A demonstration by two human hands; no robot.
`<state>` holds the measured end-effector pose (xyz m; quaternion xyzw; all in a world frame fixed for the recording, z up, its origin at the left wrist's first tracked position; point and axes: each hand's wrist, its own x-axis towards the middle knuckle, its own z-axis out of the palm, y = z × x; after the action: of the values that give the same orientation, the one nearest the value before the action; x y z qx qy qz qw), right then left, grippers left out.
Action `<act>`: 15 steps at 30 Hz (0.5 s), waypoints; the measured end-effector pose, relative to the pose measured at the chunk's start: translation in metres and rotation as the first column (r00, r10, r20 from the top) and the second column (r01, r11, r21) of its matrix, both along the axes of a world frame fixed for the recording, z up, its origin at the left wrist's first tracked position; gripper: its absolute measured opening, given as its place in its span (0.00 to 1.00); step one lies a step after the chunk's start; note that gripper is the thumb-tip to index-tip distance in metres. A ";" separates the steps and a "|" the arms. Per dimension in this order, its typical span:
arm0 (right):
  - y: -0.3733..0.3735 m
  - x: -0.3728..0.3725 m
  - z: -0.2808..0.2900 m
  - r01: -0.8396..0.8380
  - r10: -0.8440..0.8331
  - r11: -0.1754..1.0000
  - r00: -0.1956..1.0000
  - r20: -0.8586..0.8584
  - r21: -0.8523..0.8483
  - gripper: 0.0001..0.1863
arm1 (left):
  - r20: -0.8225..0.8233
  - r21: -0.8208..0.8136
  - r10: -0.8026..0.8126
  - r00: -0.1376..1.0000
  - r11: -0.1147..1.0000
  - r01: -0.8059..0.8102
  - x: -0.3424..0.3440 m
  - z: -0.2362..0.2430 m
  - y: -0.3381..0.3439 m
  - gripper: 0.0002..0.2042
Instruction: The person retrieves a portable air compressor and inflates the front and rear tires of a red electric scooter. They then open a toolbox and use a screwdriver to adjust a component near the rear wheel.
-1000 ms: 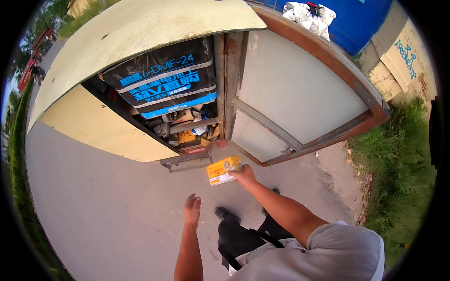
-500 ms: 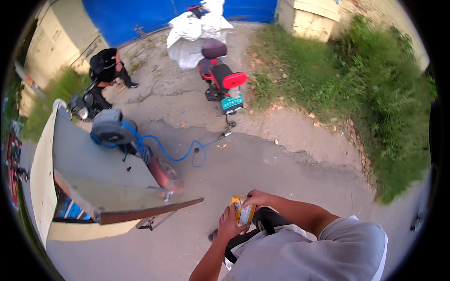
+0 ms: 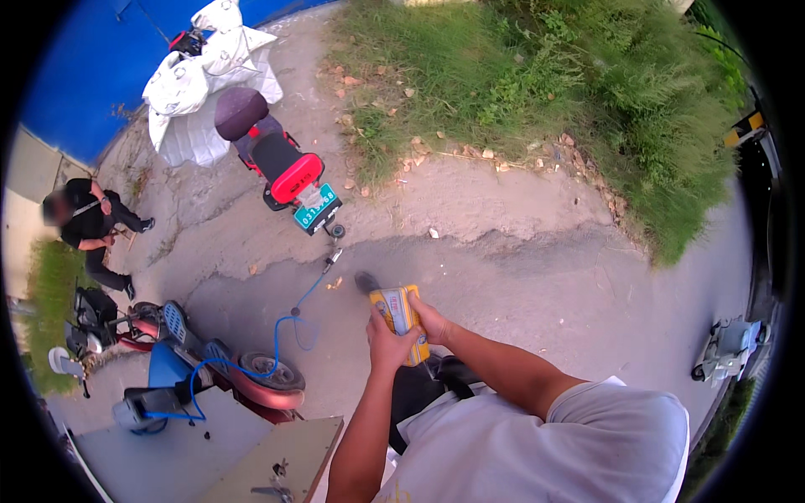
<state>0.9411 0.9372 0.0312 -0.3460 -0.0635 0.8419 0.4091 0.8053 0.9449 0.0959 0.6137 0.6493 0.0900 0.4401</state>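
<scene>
Head view, looking down: the left hand (image 3: 388, 344) and the right hand (image 3: 431, 322) are both closed around a yellow carton (image 3: 397, 303), the left on its near-left side and the right on its right edge. The carton is tilted, low in front of the grey shirt (image 3: 537, 444); whether its end flaps are sealed, I cannot tell.

Taking the carton as the clock's centre, a dark shoe (image 3: 366, 282) sits just beside it at eleven. Farther out at eleven stands a red scooter (image 3: 293, 172), with a white quilted cover (image 3: 189, 138) beyond. A blue hose (image 3: 281, 335) loops over the pavement (image 3: 520, 310) at nine, its reel (image 3: 147, 411) at eight, near a red-fendered wheel (image 3: 272, 370). A co-worker in black (image 3: 92, 220) is bent over, well apart, towards ten. Grass (image 3: 503, 92) grows at one, and a grey scooter (image 3: 728, 350) stands at three.

As I judge it, uneven pressure from the two hands could crush the thin cardboard or twist it loose; were a flap to give, the contents might spill onto the hard pavement. With eyes on the carton, a step towards nine could catch a foot in the hose.
</scene>
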 end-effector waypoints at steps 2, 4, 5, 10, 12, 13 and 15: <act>0.042 0.012 -0.014 0.048 -0.049 0.998 0.999 -0.002 -0.028 0.44 | 0.036 -0.020 -0.055 0.998 0.998 0.056 0.012 -0.018 0.051 0.54; 0.092 0.018 -0.012 0.119 -0.116 0.989 0.992 0.049 -0.082 0.44 | 0.063 -0.059 -0.101 0.993 0.993 0.105 0.020 -0.041 0.105 0.54; 0.116 0.024 -0.019 0.153 -0.145 0.982 0.987 0.076 -0.114 0.44 | 0.076 -0.085 -0.120 0.990 0.988 0.126 0.025 -0.054 0.130 0.53; 0.209 0.072 -0.106 0.309 -0.268 0.930 0.941 0.208 -0.197 0.39 | 0.228 -0.207 -0.209 0.951 0.944 0.257 0.077 -0.114 0.254 0.55; 0.240 0.089 -0.144 0.356 -0.307 0.908 0.924 0.227 -0.222 0.38 | 0.231 -0.273 -0.217 0.948 0.921 0.277 0.095 -0.158 0.288 0.56; 0.256 0.100 -0.173 0.363 -0.316 0.906 0.923 0.221 -0.219 0.38 | 0.221 -0.290 -0.232 0.947 0.912 0.291 0.105 -0.189 0.305 0.56; 0.286 0.118 -0.239 0.373 -0.328 0.903 0.919 0.216 -0.214 0.38 | 0.219 -0.295 -0.237 0.947 0.909 0.296 0.121 -0.261 0.333 0.55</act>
<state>1.0591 1.2234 -0.2075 -0.4733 0.0713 0.7217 0.5000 0.9263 1.2779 -0.1654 0.6055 0.5231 -0.0245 0.5993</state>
